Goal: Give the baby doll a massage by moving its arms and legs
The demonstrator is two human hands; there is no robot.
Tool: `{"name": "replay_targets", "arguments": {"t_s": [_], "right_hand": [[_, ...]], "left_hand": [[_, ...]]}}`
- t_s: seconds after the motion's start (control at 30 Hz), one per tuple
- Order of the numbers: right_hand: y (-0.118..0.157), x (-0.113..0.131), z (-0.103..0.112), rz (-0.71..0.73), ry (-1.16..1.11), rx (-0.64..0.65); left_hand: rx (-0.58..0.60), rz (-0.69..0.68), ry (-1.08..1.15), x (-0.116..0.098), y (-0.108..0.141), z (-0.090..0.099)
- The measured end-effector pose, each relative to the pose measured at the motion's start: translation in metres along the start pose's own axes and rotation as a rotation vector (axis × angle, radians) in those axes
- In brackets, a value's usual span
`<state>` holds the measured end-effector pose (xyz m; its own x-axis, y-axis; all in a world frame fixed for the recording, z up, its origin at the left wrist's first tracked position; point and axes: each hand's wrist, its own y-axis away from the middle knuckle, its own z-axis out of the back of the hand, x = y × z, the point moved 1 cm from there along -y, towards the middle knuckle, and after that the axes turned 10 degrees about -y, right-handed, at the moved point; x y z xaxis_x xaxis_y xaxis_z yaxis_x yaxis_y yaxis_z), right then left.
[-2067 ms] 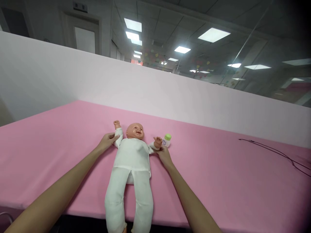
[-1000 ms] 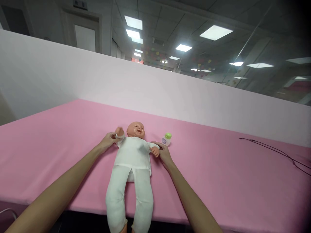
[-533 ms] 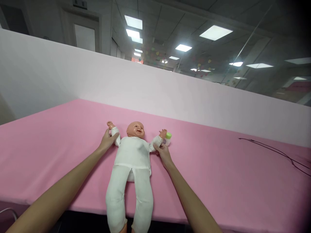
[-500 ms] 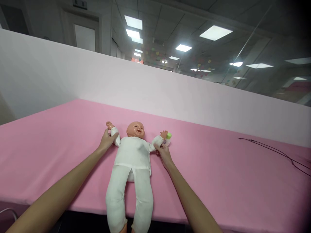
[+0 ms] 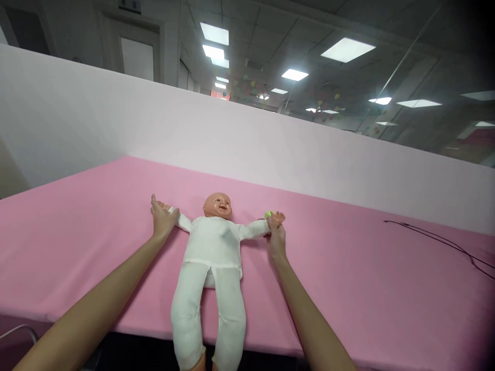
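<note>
at lower centre of frame, a baby doll (image 5: 214,242) in white top & trousers lies on its back on a pink table (image 5: 367,273), head toward a low white wall (image 5: 232,136), legs running past the near edge & cut off at bottom of frame. both doll arms are stretched out sideways. left of centre, the person's left hand (image 5: 164,220) grips one doll arm nr the wrist, btwn thumb & fingers; right of centre, their right hand (image 5: 277,239) grips the other wrist. light-green cap (image 5: 268,214) peeks out right beside it, rest hidden. far right: thin black cord (image 5: 436,237) on table. upper bg: dim rm w/ lit ceiling panels (image 5: 348,50), door (image 5: 137,59) at upper left.
</note>
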<state>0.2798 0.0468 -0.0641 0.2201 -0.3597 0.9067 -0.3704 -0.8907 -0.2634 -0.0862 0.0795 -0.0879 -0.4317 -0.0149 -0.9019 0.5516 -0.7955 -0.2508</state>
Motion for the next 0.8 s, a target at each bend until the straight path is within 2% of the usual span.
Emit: {"name": "replay_targets", "arguments": {"t_s": [0.07,0.17,0.23,0.33,0.47,0.53,0.67,0.73,0.8], "right_hand": [[-0.007,0.005,0.01,0.015,0.072,-0.111],[-0.016,0.006,0.027,-0.011,0.375,-0.217],[-0.02,0.005,0.037,-0.05,0.559,-0.204],[-0.023,0.002,0.049,-0.106,0.692,-0.152],[-0.019,0.004,0.053,-0.136,0.88,-0.075],[-0.015,0.006,0.051,-0.132,0.976,-0.056],[-0.005,0.015,0.038,-0.049,1.206,-0.082],[-0.001,0.02,0.031,0.023,1.36,-0.057],[0.0,0.023,0.028,0.048,1.472,-0.003]], "left_hand": [[-0.014,0.038,-0.122,0.001,-0.001,0.001],[-0.091,0.013,-0.359,0.0,0.0,0.002],[-0.132,-0.059,-0.486,-0.001,0.002,0.001],[-0.144,-0.222,-0.583,-0.003,0.006,0.001],[-0.158,-0.419,-0.671,-0.003,0.01,0.004],[-0.119,-0.491,-0.687,-0.001,0.01,0.004],[0.072,-0.611,-0.631,-0.005,0.007,0.0],[0.094,-0.707,-0.589,-0.02,0.011,0.002],[0.104,-0.819,-0.544,-0.043,0.028,0.011]]}}
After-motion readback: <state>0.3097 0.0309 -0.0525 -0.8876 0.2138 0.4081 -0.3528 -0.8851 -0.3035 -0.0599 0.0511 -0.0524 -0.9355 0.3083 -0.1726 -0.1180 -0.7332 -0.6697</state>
